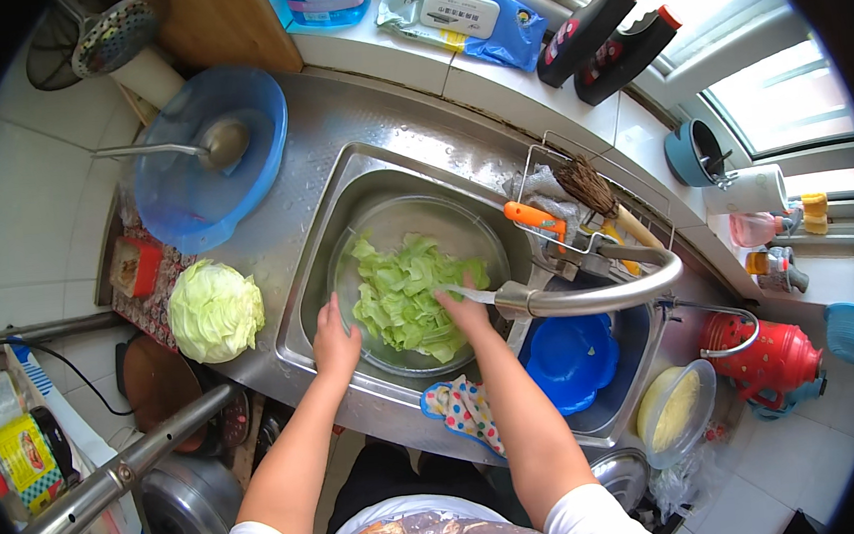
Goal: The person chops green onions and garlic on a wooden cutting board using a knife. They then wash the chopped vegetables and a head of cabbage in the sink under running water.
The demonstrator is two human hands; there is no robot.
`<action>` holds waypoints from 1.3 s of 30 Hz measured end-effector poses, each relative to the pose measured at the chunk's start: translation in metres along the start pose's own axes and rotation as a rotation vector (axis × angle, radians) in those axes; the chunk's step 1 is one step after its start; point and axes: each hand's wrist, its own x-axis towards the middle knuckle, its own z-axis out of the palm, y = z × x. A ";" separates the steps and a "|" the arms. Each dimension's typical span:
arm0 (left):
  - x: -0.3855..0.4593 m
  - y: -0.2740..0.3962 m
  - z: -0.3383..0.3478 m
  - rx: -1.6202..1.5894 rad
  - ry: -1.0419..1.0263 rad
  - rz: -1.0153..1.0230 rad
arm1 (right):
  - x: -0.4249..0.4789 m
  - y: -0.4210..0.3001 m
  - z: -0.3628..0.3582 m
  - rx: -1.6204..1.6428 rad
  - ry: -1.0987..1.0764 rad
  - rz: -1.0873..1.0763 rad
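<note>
A round metal basin (496, 243) sits in the left bowl of a steel sink (314, 264), with torn light-green cabbage leaves (406, 291) heaped in water. My left hand (336, 342) grips the basin's left rim, fingers along the outside and thumb over the edge. On the right side of the heap, my right hand (466, 310) touches the leaves, its fingertips partly hidden. Water runs from the curved metal faucet (595, 295) beside that hand. A round cabbage head (216, 310) rests on the counter left of the sink.
A blue translucent basin (255, 183) with a metal ladle (225, 143) stands at back left. The right bowl holds a blue plastic basin (573, 361). A dotted cloth (469, 414) hangs over the front edge. Behind the faucet, a wire rack (538, 153) holds a brush (590, 186) and an orange-handled peeler (536, 217).
</note>
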 end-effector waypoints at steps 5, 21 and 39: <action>0.000 0.010 -0.010 -0.044 -0.026 -0.022 | 0.001 -0.004 0.047 -0.189 -0.158 -0.106; 0.080 0.042 0.069 -0.882 -0.104 -0.355 | 0.028 -0.018 0.032 0.523 -0.126 0.144; 0.081 0.017 0.076 -1.208 -0.259 -0.643 | 0.036 -0.014 0.035 -0.229 -0.100 -0.148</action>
